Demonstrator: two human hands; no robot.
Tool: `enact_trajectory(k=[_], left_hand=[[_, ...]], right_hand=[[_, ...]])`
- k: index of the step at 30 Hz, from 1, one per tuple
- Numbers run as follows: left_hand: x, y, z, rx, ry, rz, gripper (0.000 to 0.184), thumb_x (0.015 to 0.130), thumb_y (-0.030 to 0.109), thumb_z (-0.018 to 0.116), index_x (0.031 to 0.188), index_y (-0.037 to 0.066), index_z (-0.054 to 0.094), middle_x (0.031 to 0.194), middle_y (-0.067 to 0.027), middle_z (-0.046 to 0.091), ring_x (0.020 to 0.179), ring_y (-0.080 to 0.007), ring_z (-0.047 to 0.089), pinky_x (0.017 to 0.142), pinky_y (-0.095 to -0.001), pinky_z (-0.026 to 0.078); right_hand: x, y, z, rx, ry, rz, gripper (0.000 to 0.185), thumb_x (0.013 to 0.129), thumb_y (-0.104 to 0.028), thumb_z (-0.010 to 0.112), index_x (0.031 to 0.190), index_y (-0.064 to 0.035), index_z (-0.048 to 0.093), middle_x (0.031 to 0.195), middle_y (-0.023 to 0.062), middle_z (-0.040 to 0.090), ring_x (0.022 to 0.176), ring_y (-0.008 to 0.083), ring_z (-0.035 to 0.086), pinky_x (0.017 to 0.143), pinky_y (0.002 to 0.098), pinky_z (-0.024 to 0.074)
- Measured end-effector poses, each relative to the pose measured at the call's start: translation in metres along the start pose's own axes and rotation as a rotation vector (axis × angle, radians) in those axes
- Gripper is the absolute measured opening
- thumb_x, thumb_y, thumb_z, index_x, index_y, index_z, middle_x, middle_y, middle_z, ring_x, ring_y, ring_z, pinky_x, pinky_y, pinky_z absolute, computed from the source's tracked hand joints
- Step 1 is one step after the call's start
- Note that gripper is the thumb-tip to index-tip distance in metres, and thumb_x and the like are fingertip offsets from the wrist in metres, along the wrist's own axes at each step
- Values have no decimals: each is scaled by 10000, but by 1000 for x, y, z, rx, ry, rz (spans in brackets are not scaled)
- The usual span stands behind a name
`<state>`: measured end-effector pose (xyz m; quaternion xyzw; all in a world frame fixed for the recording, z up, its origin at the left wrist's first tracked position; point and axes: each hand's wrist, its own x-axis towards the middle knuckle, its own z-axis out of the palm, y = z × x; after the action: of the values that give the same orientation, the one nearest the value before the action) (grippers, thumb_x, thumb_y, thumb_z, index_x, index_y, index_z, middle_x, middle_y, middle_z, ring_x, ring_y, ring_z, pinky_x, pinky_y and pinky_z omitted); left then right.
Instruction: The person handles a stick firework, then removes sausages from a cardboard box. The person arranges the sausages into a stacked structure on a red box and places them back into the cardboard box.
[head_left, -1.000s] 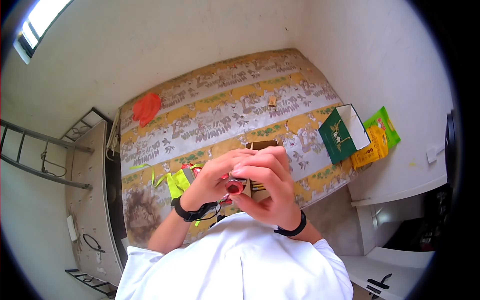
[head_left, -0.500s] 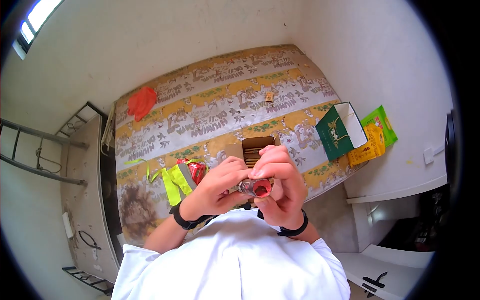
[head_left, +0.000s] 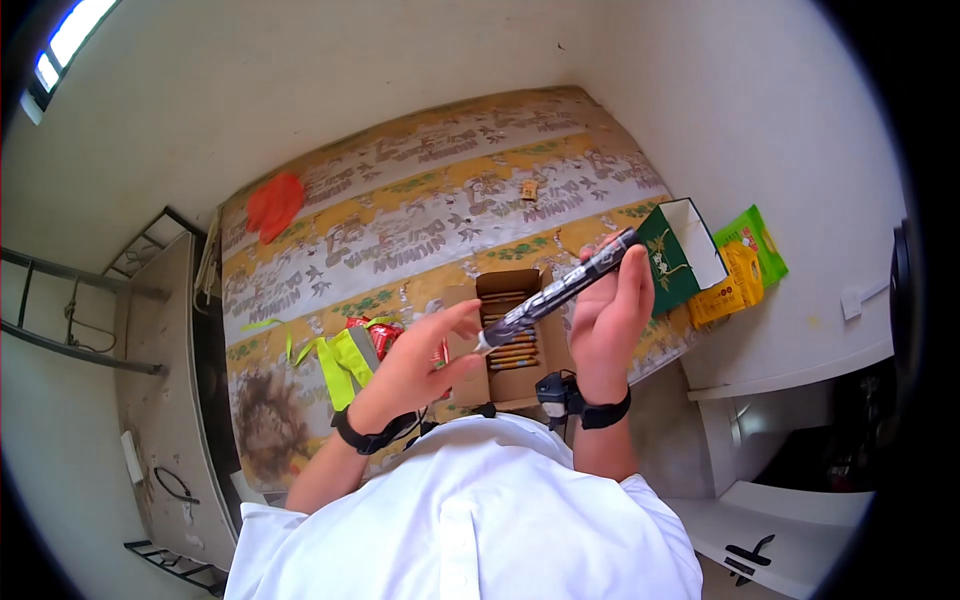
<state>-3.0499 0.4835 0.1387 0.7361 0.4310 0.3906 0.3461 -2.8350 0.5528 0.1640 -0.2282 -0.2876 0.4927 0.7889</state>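
A long, slim dark tube (head_left: 560, 293) with a black-and-white pattern slants up to the right above the carton. My right hand (head_left: 608, 320) is closed on its upper end, between thumb and fingers. At the pale lower tip, my left hand (head_left: 425, 350) has its thumb and fingers spread apart and does not seem to grip it. Under the tube stands an open cardboard box (head_left: 515, 385) with several thin brownish packets (head_left: 515, 352) lined up inside. Both wrists wear black bands.
The patterned bed surface (head_left: 400, 245) holds a yellow-green vest (head_left: 345, 365), a red package (head_left: 382, 335), an orange cloth (head_left: 273, 207) and a small tan packet (head_left: 529, 190). At right are a green gift box (head_left: 672, 262), a yellow bag (head_left: 735, 280) and a green bag (head_left: 765, 245).
The tube has swung from pointing its reddish end at me to lying diagonally across my view. My right hand has moved right and up; my left hand's fingers have spread.
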Motion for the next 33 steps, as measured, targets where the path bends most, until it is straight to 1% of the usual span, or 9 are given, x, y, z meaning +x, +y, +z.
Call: enact_trajectory(k=[3, 4, 5, 7, 10, 14, 18, 26, 33], left_hand=[[-7, -4, -1, -21, 41, -58, 599, 848, -3, 723, 1405, 66, 515, 1033, -24, 693, 868, -108, 626, 718, -246, 476], [-8, -6, 0, -42, 38, -49, 579, 850, 7, 728, 1390, 66, 526, 1045, -29, 694, 875, -116, 633, 725, -253, 481], [-9, -8, 1, -62, 37, -38, 560, 852, 17, 733, 1374, 66, 537, 1056, -34, 695, 882, -125, 640, 731, -260, 485], [-9, -6, 4, -35, 32, -61, 510, 858, 25, 729, 1339, 56, 561, 1059, -53, 690, 893, -147, 646, 749, -271, 491], [-7, -3, 8, 58, 33, -79, 404, 869, 35, 717, 1258, 36, 608, 1063, -91, 681, 916, -194, 656, 780, -298, 503], [-4, 6, 12, 177, 102, -32, 284, 881, 34, 694, 1161, 13, 651, 1030, -121, 668, 927, -244, 657, 793, -335, 514], [0, 10, 15, 172, 118, -52, 244, 878, 30, 696, 1118, 7, 653, 989, -119, 656, 885, -237, 659, 763, -330, 517], [0, -3, 24, 60, 220, -104, 127, 900, -27, 656, 1025, -17, 634, 859, -91, 638, 700, -133, 634, 625, -271, 493], [-5, -5, 28, 27, 282, -137, 98, 914, 7, 651, 1007, -4, 621, 818, -87, 618, 611, -136, 584, 554, -270, 468]], right_hand=[[10, -5, -9, 17, 133, 74, 170, 1044, -243, 550, 1038, -78, 594, 949, -20, 610, 863, 67, 544, 777, 240, 436], [12, -7, -7, -42, 205, 101, 175, 1037, -272, 564, 975, -110, 585, 861, -49, 572, 752, 43, 510, 664, 217, 418], [14, -6, -9, -44, 206, 104, 175, 1037, -272, 564, 975, -110, 585, 861, -49, 572, 752, 43, 510, 664, 217, 418], [17, -3, -18, -21, 264, 159, 191, 1030, -304, 576, 949, -131, 577, 806, -63, 525, 654, 16, 450, 530, 185, 350], [19, 5, -23, -48, 303, 176, 210, 1025, -330, 581, 930, -144, 568, 770, -72, 488, 601, -3, 401, 457, 172, 284], [16, 10, -24, -28, 299, 193, 210, 1027, -333, 577, 941, -142, 570, 777, -70, 489, 605, 1, 406, 467, 170, 302], [11, 16, -28, -4, 285, 223, 199, 1029, -321, 577, 961, -135, 567, 803, -66, 495, 643, 6, 425, 495, 164, 328], [5, 22, -29, 35, 210, 251, 176, 1037, -289, 566, 1006, -116, 575, 844, -55, 520, 721, 19, 461, 584, 171, 382], [0, 22, -21, 47, 233, 251, 175, 1042, -275, 556, 1038, -101, 576, 891, -50, 542, 762, 36, 490, 653, 194, 415]])
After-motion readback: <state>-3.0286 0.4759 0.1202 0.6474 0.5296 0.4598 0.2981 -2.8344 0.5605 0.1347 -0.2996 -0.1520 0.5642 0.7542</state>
